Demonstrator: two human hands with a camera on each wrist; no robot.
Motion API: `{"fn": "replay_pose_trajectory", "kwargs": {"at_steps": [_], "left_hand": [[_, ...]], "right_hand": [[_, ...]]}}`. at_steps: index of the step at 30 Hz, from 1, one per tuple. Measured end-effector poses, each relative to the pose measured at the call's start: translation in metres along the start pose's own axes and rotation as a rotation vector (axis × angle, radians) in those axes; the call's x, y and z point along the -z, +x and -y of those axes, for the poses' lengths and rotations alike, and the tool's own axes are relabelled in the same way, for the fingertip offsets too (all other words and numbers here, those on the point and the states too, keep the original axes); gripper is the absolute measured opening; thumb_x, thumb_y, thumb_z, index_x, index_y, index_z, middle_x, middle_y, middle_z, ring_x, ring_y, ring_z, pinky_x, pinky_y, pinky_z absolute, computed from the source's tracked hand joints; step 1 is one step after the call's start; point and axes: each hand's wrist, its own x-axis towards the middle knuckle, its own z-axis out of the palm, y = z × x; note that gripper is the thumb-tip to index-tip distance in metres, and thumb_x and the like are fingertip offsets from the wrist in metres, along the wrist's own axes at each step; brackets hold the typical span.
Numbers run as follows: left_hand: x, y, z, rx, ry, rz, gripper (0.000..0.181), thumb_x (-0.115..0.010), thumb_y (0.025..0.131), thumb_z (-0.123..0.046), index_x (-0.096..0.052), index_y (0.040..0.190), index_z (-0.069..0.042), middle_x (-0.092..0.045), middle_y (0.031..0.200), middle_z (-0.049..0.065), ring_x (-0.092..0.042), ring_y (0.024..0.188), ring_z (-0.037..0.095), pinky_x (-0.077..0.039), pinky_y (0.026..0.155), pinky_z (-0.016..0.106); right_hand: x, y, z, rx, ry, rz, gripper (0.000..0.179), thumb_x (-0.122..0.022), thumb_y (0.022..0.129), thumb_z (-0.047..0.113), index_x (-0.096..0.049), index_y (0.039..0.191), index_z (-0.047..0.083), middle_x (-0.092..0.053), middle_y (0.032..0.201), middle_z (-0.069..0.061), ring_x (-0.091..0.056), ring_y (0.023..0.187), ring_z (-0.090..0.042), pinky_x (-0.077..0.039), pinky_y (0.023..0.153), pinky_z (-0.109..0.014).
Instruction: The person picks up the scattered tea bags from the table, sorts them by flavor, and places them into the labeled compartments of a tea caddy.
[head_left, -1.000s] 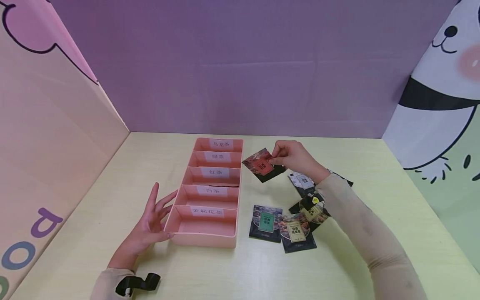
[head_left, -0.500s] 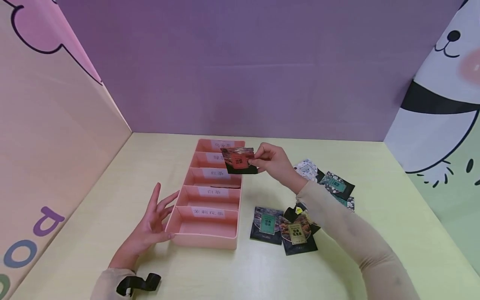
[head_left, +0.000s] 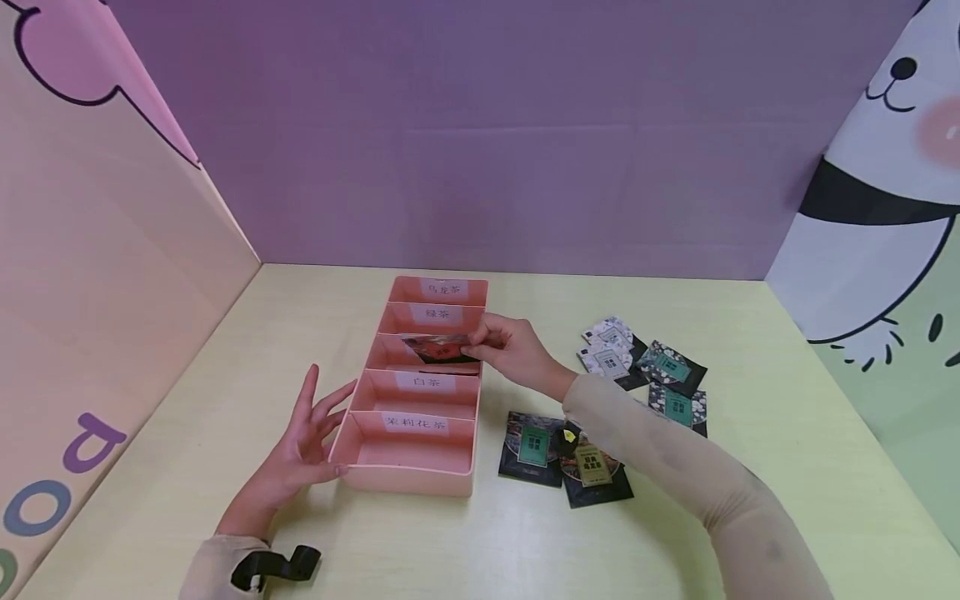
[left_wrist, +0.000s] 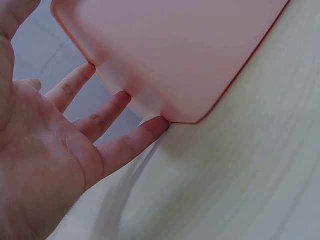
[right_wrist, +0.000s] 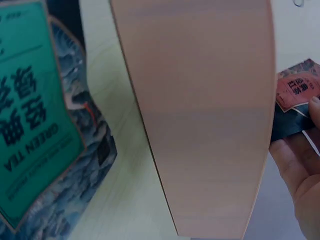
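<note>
- Beige cloth comes first: the left sleeve (head_left: 210, 571) leads us to the left hand (head_left: 300, 450), its fingers spread and gripping nothing. Thumb and fingertips touch the near left side of the pink box (head_left: 408, 482), probably, we judge, to steady it.
- Next we meet that box, its five compartments running away from us in a row. Four paper labels (head_left: 416, 424) show, presumably to tell contents apart; another is hidden.
- At the third compartment (head_left: 385, 354) from the far end we see the red-labelled sachet (head_left: 437, 350), slanted; we cannot tell how deep it reaches.
- The right hand (head_left: 517, 350) pinches the sachet by its right end, which we think leaves the rest clear of the fingers.
- Beyond, on the table (head_left: 525, 542), we find a green-labelled sachet (head_left: 531, 450) beside a gold-labelled sachet (head_left: 594, 475), partly covered.
- Farthest right, pale sachets (head_left: 607, 363) overlap near floral sachets (head_left: 671, 371), label-up, perhaps for easy reading.
</note>
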Motion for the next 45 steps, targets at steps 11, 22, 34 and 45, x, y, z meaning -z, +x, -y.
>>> {"fn": "replay_pose_trajectory", "kwargs": {"at_steps": [11, 22, 34, 45], "left_hand": [[-0.0005, -0.0017, -0.0009, 0.003, -0.009, 0.001, 0.122, -0.064, 0.08, 0.021, 0.016, 0.158, -0.028, -0.03, 0.16, -0.004, -0.04, 0.138, 0.014, -0.038, 0.106, 0.024], [0.0009, -0.0025, -0.0038, -0.006, -0.033, 0.002, 0.121, -0.063, 0.079, 0.022, 0.012, 0.159, -0.027, -0.033, 0.159, -0.002, -0.043, 0.136, 0.014, -0.042, 0.104, 0.027], [0.0008, 0.0004, -0.0021, -0.021, -0.073, 0.008, 0.119, -0.063, 0.08, 0.021, 0.012, 0.159, -0.026, -0.033, 0.158, 0.0, -0.042, 0.137, 0.017, -0.04, 0.106, 0.027], [0.0017, -0.0018, -0.0025, -0.002, -0.042, -0.005, 0.119, -0.062, 0.08, 0.022, 0.013, 0.159, -0.026, -0.033, 0.158, 0.0, -0.041, 0.138, 0.016, -0.041, 0.105, 0.027]], "right_hand": [[-0.0044, 0.0001, -0.002, 0.033, -0.202, 0.276, 0.011, -0.061, 0.092, -0.004, -0.064, 0.092, 0.007, -0.071, 0.098, -0.008, -0.064, 0.09, -0.018, -0.054, 0.081, -0.042], [-0.0016, 0.0008, -0.0036, 0.022, -0.445, 0.362, 0.018, -0.052, 0.095, 0.007, -0.068, 0.102, 0.007, -0.057, 0.116, -0.009, -0.05, 0.111, -0.023, -0.049, 0.088, -0.032], [-0.0033, 0.0032, -0.0031, 0.13, -0.526, 0.317, 0.011, -0.064, 0.095, 0.021, -0.067, 0.091, 0.011, -0.062, 0.1, -0.003, -0.047, 0.114, -0.022, -0.047, 0.093, -0.031], [0.0027, 0.0007, -0.0065, 0.282, -0.53, 0.301, 0.008, -0.063, 0.092, 0.01, -0.07, 0.094, 0.006, -0.068, 0.093, -0.002, -0.049, 0.113, -0.026, -0.044, 0.1, -0.036]]}}
